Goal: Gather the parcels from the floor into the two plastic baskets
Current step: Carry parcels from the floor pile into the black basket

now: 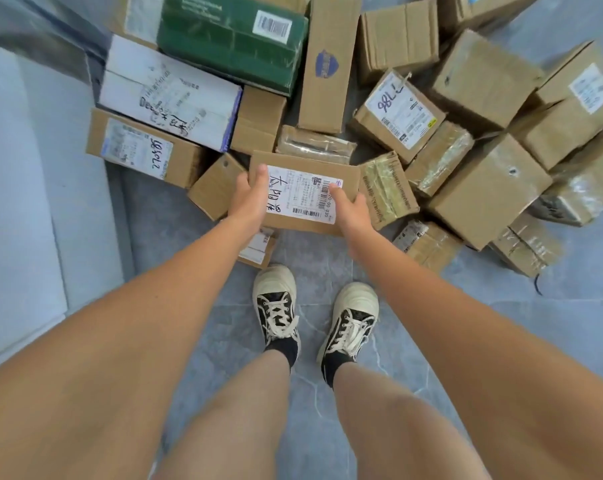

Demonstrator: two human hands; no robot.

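I look down at a pile of cardboard parcels on a grey tiled floor. A flat brown parcel [303,192] with a white shipping label and black handwriting is held between both hands, above the floor in front of my feet. My left hand [250,197] grips its left edge, thumb lying on the label. My right hand [350,211] grips its near right corner, thumb on the label's barcode end. No plastic basket is in view.
Several parcels lie around: a green box [234,39] and a white box [168,95] at the back left, brown taped boxes [487,188] to the right, a small parcel [258,247] below my left hand. A pale raised surface [23,202] runs along the left. My shoes [276,306] stand on the floor.
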